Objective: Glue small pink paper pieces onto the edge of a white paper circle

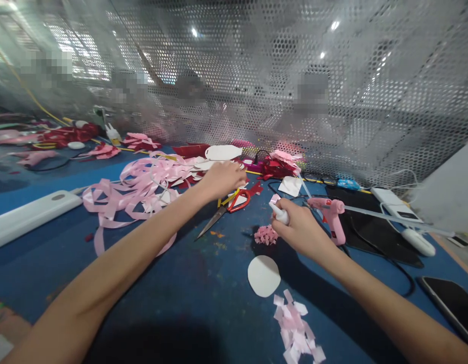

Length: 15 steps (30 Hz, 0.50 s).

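My left hand [223, 178] reaches forward over the blue table, fingers curled down onto a heap of white paper discs [222, 152] beside red-handled scissors [228, 206]; what it grips is hidden. My right hand [300, 228] is closed around a small white object [280, 214] with a pink bit at its tip. Just left of that hand lies a small pink ruffled piece [266, 235]. A white paper disc [263, 275] and a pile of pink ribbon squares [296, 328] lie nearer to me.
A pink glue gun [330, 215] stands right of my right hand on a black mat [370, 227]. Loose pink ribbon [131, 194] is heaped at the left. A phone [452, 303] lies at the right edge. A perforated screen [256, 76] closes the back, with people behind it.
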{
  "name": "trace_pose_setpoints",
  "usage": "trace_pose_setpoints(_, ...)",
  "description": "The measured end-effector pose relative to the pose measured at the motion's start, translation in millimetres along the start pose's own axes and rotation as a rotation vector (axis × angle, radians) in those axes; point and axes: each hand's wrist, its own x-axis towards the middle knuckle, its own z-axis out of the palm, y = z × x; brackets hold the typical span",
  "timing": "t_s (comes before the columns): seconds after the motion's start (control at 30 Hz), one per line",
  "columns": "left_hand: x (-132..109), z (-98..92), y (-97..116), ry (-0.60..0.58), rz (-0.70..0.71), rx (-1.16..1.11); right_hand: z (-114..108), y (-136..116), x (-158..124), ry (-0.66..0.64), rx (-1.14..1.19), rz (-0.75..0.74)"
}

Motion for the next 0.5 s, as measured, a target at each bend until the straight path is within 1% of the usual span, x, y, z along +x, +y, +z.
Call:
trace_pose_setpoints(0.1, -1.1, 18.4, 2.1, -0.095, 0.072, 0.011, 0.8, 2.5, 0.7, 0.020, 0.056, 0.018)
trace_pose_setpoints(0.2, -0.4, 24.0, 10.5, -0.151, 0.091, 0.022, -0.5, 4.8, 3.0, 0.070, 0.188, 0.058)
trace_pose_setpoints(0.27, 0.4, 23.7, 14.7, -0.180, 0.068, 0.039, -4.6, 6.4, 6.0, 0.096, 0.321, 0.081)
trace_pose_setpoints(0.37, 1.4, 18.8, 18.7, -0.195, 0.034, 0.061, -16.1, 7.6, 10.8, 0.119, 0.504, 0.059)
trace_pose_setpoints(0.5, -0.4, 1.5, 26.9, -0.201, 0.000, 0.061, -37.4, 3.6, 11.5, 0.092, 0.614, 0.007)
